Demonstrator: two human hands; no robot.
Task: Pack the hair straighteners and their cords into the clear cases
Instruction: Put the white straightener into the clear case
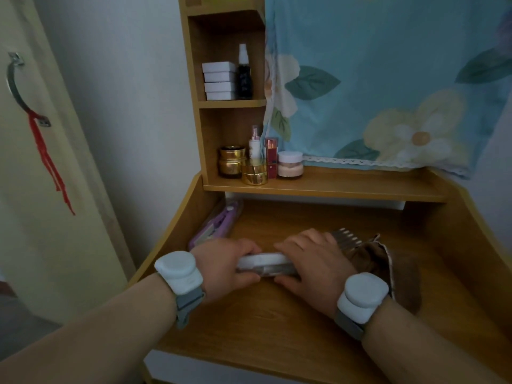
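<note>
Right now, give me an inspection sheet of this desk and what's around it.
Surface: wooden desk with a raised shelf at the back.
Job's things: clear case with a white straightener inside, between both hands; purple straightener, also cased, at the desk's left edge.
Clutter: comb and brown cloth at right; jars and white boxes on shelves.
Grippers: left hand and right hand both grip the clear case.
Cables: nothing seen.
Surroundings: floral curtain, door handle.
</note>
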